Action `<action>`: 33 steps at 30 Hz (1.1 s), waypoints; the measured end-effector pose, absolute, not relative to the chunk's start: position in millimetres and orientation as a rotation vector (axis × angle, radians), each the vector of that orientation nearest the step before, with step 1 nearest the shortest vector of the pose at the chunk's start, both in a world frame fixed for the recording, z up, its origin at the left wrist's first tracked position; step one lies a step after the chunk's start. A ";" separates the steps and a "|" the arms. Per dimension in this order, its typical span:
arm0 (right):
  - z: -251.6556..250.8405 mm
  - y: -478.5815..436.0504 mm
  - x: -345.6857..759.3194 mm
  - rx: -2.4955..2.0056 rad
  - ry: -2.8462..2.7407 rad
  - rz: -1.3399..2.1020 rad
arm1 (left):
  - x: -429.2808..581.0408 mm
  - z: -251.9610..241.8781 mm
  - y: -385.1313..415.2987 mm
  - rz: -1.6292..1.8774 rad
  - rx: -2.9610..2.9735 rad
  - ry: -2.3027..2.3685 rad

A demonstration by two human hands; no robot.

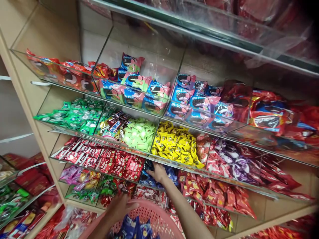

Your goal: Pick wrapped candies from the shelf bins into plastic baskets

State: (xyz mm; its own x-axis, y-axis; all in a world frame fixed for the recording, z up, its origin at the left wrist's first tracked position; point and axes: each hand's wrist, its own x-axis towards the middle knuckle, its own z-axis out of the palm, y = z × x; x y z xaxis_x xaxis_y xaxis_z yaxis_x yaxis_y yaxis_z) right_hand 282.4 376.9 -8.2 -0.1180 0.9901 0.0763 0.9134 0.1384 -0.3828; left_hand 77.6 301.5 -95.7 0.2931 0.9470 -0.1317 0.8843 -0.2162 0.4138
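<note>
Head view: the right hand (157,172) reaches into the clear bin directly below the yellow sweets (175,144), with its palm down on a heap of blue packets (147,180). Its fingers point up toward the yellow sweets and lie a little apart; the tips sit against the clear front lip of that upper bin, and I cannot tell whether they pinch a packet. The left hand (119,206) is lower and to the left of the yellow sweets, with its fingers curled close together over the rim of a pink basket (160,215). More blue wrappers (134,228) lie inside the basket, just beside that hand.

Left of the yellow sweets is a bin of pale green sweets (139,132), and further left are Snickers bars (113,127). Below and left of the yellow sweets, beside the blue packets, are small red packets (122,164). Below and right are red and orange packets (209,191). Above the yellow sweets, a shelf holds blue biscuit packs (199,103)
</note>
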 end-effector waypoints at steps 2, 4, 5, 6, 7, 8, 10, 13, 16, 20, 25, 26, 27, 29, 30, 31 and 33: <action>-12.1 387.0 277.9 -1.809 -2.178 0.401 | 76.1 -96.3 301.4 0.192 2.152 1.632; -16.4 393.9 273.4 -1.780 -2.208 0.415 | 74.8 -96.8 301.6 0.178 2.141 1.639; -18.6 396.6 271.6 -1.777 -2.207 0.407 | 74.5 -97.2 301.8 0.176 2.134 1.648; -20.9 399.1 270.3 -1.780 -2.199 0.396 | 74.2 -97.8 302.0 0.177 2.130 1.657; -23.2 401.2 269.5 -1.789 -2.184 0.388 | 74.1 -98.4 302.3 0.176 2.130 1.660; -25.6 403.1 269.3 -1.800 -2.167 0.386 | 74.1 -99.0 302.6 0.176 2.134 1.659; -29.9 405.7 270.1 -1.806 -2.141 0.398 | 74.0 -100.6 303.3 0.173 2.144 1.662; -33.4 404.4 272.4 -1.772 -2.114 0.399 | 74.0 -102.9 305.2 0.162 2.157 1.657; -31.4 397.4 274.9 -1.729 -2.066 0.326 | 76.0 -103.9 307.8 0.182 2.163 1.648; -23.0 387.4 283.5 -1.768 -2.013 0.270 | 83.6 -99.7 310.1 0.242 2.174 1.633; -19.5 381.5 300.1 -1.790 -1.980 0.256 | 91.8 -89.3 308.6 0.244 2.233 1.563; -20.6 381.3 302.0 -1.788 -1.980 0.256 | 92.6 -88.1 308.2 0.244 2.239 1.565; -22.0 381.7 303.1 -1.791 -1.981 0.256 | 93.2 -87.4 308.1 0.238 2.241 1.568; -24.5 383.6 302.6 -1.823 -1.981 0.258 | 93.8 -87.6 308.5 0.215 2.234 1.571; -25.3 385.3 301.2 -1.856 -1.977 0.264 | 93.9 -88.2 309.0 0.203 2.227 1.572; -25.7 387.2 299.4 -1.900 -1.972 0.276 | 93.9 -88.9 309.8 0.195 2.219 1.575; -25.6 391.3 295.1 -1.969 -1.972 0.292 | 93.9 -89.7 311.5 0.180 2.207 1.580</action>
